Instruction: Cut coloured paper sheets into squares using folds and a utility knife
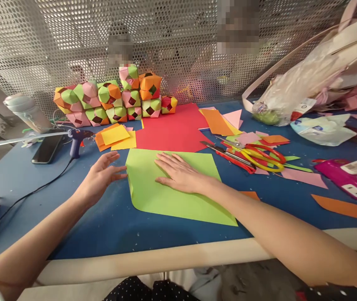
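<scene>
A light green sheet of paper (pixel 165 196) lies on the blue tabletop in front of me, its lower left corner curling up a little. My right hand (pixel 178 172) rests flat on its upper part, fingers stretched toward the left. Beside the sheet's left edge is my left hand (pixel 100 175), fingers apart and nothing in it. Its fingertips come right up to that edge; whether they touch it I cannot tell. Behind the green sheet lies a red sheet of paper (pixel 168 129), with yellow paper pieces (pixel 115 136) to its left.
Folded paper balls (pixel 109 94) are stacked along the perforated metal screen (pixel 184 54). A glue gun (pixel 75 140), phone (pixel 49 146) and bottle (pixel 26 110) stand left. Right are a box cutter (pixel 228 156), yellow-handled scissors (pixel 260 161), paper scraps, a magenta power strip (pixel 344 177) and bags.
</scene>
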### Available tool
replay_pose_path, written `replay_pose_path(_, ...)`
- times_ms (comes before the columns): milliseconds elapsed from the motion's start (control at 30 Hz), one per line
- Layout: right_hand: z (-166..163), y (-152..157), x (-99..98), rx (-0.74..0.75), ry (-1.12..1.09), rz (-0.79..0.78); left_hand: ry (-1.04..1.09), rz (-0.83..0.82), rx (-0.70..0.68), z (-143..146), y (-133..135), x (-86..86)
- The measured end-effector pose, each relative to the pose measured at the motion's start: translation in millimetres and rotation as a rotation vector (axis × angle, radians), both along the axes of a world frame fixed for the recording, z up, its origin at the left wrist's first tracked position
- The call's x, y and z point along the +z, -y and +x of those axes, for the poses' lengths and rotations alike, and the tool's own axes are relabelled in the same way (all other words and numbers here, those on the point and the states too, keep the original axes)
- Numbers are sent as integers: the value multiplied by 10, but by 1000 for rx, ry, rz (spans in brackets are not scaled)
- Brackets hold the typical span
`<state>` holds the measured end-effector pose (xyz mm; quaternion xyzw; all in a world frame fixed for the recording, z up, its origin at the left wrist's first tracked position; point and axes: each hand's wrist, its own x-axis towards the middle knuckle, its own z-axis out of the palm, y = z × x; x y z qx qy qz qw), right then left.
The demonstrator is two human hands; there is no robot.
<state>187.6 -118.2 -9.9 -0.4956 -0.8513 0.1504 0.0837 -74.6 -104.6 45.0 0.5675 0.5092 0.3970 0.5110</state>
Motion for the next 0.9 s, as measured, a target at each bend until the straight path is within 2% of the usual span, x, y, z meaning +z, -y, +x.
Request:
replay_pose_path(100,4,-8,8,3,-1,-3,246,-195,153,48,-76,22)
replay_pose_path(167,-1,-10,12,4,10,-4,274,-232,192,79,-92,5)
replay_pose_path(267,-16,-11,9,10,35,-1,242,-224,175,123,-81,-20)
replay_pose_path(367,-23,-16,-1,13,49,23,151,-236,99,165,-55,-23)
replay_pose_path(467,16,-25,17,33,22,79,67,-283,-83,192,-37,-38)
replay_pose_path(567,131,-45,100,19,-50,147,101,-267,-172,189,-30,-74)
replay_pose_path(833,640,-89,570,-337,-413,461,150,-109,38,-59,-169,-127)
replay_pose_path(900,781,-4,696,-456,-532,472,146,-79,101,-133,-236,-139)
